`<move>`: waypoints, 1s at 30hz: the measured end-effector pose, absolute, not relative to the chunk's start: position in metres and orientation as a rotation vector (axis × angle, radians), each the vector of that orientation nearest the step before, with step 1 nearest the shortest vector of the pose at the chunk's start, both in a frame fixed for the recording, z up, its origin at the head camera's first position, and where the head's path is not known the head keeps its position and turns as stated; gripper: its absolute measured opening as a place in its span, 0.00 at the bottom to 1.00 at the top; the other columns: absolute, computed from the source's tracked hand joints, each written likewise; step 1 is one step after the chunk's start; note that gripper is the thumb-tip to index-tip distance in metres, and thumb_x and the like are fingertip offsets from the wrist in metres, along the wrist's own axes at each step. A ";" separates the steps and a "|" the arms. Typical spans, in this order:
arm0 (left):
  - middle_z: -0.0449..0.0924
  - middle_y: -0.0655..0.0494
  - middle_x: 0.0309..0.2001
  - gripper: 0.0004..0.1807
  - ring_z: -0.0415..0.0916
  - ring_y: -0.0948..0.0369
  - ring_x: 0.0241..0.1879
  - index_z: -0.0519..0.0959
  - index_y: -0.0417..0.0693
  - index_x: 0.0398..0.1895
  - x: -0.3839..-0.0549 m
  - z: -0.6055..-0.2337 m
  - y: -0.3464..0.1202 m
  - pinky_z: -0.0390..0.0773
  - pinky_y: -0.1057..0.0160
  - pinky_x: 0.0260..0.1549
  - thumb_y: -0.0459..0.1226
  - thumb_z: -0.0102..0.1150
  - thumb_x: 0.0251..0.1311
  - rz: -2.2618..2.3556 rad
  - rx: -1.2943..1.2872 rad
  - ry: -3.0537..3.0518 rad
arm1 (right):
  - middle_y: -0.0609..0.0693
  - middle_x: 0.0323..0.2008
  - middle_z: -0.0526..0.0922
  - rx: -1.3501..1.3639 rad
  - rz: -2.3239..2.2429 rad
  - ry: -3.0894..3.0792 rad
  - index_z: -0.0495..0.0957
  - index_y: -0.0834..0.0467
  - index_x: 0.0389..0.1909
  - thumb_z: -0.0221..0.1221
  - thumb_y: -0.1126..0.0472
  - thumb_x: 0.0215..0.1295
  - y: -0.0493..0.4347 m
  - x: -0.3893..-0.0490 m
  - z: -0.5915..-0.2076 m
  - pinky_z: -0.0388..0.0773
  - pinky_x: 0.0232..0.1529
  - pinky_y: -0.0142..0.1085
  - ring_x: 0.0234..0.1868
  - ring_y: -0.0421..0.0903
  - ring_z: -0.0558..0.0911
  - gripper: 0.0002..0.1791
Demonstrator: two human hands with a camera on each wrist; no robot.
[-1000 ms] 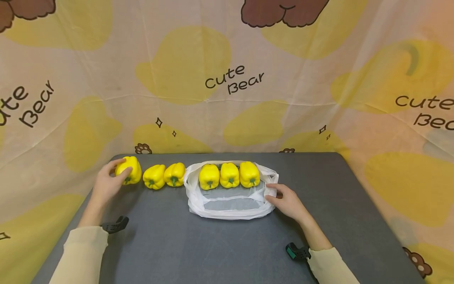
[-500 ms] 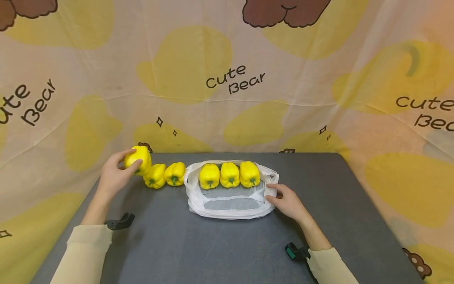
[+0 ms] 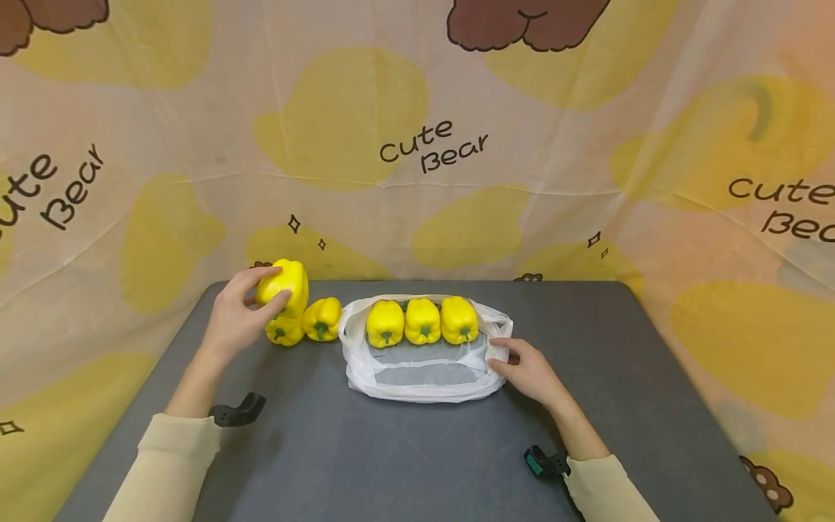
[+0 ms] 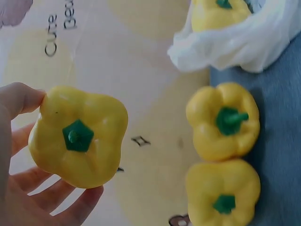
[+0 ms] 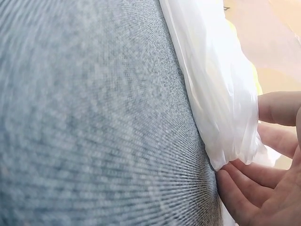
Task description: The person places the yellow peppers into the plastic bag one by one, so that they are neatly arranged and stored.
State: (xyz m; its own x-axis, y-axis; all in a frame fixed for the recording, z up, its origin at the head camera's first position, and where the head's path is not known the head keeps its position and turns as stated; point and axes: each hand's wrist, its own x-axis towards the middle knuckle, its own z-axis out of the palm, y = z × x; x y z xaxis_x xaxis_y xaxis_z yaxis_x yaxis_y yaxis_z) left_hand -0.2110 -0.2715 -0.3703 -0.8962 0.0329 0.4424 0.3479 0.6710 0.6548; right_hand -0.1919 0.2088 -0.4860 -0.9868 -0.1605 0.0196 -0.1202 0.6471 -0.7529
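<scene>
My left hand [image 3: 243,313] grips a yellow bell pepper [image 4: 77,136] between thumb and fingers, held up off the table. In the head view this raised pepper partly covers another bell pepper [image 3: 285,333] on the table. Beside that one lies a further bell pepper [image 3: 322,319], next to the bag's left side. The white plastic bag [image 3: 424,394] lies with its mouth spread wide, and 3 yellow peppers [image 3: 422,321] sit in a row at its back. At the bag's right rim, my right hand [image 3: 530,371] pinches the plastic between thumb and fingers.
The dark grey table [image 3: 404,464] runs back to a hanging cloth [image 3: 339,138] printed with bears and lettering. A black band [image 3: 239,412] is on the left wrist and another band [image 3: 546,462] on the right.
My left hand has lifted the leftmost bell pepper from the table and carried it rightward, over the neighbouring pepper. The right hand and the bag stay where they were.
</scene>
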 end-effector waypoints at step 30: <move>0.76 0.47 0.62 0.22 0.73 0.51 0.59 0.81 0.46 0.60 -0.197 -0.386 -0.172 0.78 0.44 0.49 0.35 0.69 0.62 -1.424 -0.561 -2.311 | 0.60 0.58 0.79 -0.221 -1.261 2.816 0.80 0.60 0.62 0.65 0.53 0.68 0.208 -0.191 -0.487 0.79 0.54 0.50 0.51 0.54 0.79 0.25</move>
State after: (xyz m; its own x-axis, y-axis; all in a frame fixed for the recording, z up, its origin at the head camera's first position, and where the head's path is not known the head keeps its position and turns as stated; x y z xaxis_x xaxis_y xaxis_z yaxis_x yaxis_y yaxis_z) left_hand -0.1973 -0.1722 -0.3856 -0.8535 0.1406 0.5018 0.5115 0.4108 0.7547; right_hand -0.1912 0.2076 -0.4865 -0.9887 -0.1495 0.0145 -0.1103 0.6577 -0.7452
